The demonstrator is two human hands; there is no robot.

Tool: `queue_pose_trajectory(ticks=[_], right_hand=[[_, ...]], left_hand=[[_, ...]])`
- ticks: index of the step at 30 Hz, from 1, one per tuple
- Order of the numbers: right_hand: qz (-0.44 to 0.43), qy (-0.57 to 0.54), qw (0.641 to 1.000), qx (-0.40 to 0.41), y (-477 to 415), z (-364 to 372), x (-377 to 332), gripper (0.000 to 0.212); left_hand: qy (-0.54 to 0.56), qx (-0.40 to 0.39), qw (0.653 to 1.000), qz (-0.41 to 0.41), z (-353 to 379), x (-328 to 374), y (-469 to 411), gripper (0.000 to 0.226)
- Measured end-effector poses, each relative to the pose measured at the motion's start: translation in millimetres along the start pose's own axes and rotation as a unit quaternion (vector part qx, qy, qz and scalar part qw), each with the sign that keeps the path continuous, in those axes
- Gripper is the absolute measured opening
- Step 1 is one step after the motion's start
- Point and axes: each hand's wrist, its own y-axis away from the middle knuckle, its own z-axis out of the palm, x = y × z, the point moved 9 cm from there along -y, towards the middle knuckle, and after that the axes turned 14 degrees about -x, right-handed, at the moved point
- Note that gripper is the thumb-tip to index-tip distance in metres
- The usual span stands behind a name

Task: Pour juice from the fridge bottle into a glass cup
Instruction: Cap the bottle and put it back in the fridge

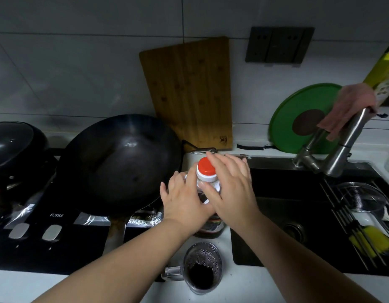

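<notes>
Both hands are on the juice bottle (211, 226) here. The left hand (184, 200) is wrapped round the shoulder from the stove side, fingers curled onto the plastic just under the orange cap (206, 166). The right hand (230, 189) comes in from the sink side. Its thumb lies across the neck below the cap and its fingers reach fairly straight past the cap's far side, so it's pinching the neck, not making a full fist.

The bottle stands upright on the white counter strip between the hob (47, 226) and the sink (287, 204). Its long axis is vertical, with the cap on top pointing up toward the camera. You can see dark liquid and a dark label below the hands.

The glass cup (202, 267) sits on the same strip, nearer the person and just apart from the bottle, with its handle sticking out to the left. It has a little dark juice in the bottom and bubbles clinging to the wall.

Other stuff: a big black wok (121, 158) is on the hob, touching distance from the left hand. A bamboo cutting board (189, 92) leans on the tiles behind. A second person's hand (351, 108) is gripping the steel faucet (338, 145) at the right.
</notes>
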Motion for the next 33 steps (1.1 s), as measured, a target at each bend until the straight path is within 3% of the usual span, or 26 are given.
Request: queue_pose_trajectory(ticks=[3, 6, 10, 14, 18, 24, 28, 33], right_hand=[[0.018, -0.056, 0.996, -0.061, 14, 14, 17, 0.086], [0.09, -0.147, 0.978, -0.116, 21, 26, 37, 0.109], [0.099, -0.165, 0.968, -0.159, 23, 38, 46, 0.121], [0.081, -0.127, 0.978, -0.143, 18, 45, 42, 0.127], [0.086, -0.106, 0.989, -0.065, 10, 44, 32, 0.117], [0.103, -0.13, 0.983, -0.078, 14, 47, 33, 0.114], [0.115, -0.13, 0.979, -0.111, 14, 52, 33, 0.121], [0.144, -0.157, 0.964, -0.158, 18, 55, 50, 0.134]], left_hand=[[0.091, -0.071, 0.991, 0.066, -6, 0, 6, 0.116], [0.272, -0.169, 0.941, 0.106, -10, -11, 9, 0.121], [0.325, -0.169, 0.925, 0.099, -33, -20, 0, 0.123], [0.25, -0.103, 0.957, 0.108, -53, 8, -5, 0.102], [0.114, -0.019, 0.991, 0.064, -46, 35, -20, 0.11], [0.233, 0.077, 0.967, 0.073, -29, 29, -27, 0.088], [0.248, 0.071, 0.96, 0.108, -31, 32, -20, 0.096], [0.065, -0.008, 0.994, 0.082, -34, 22, -28, 0.109]])
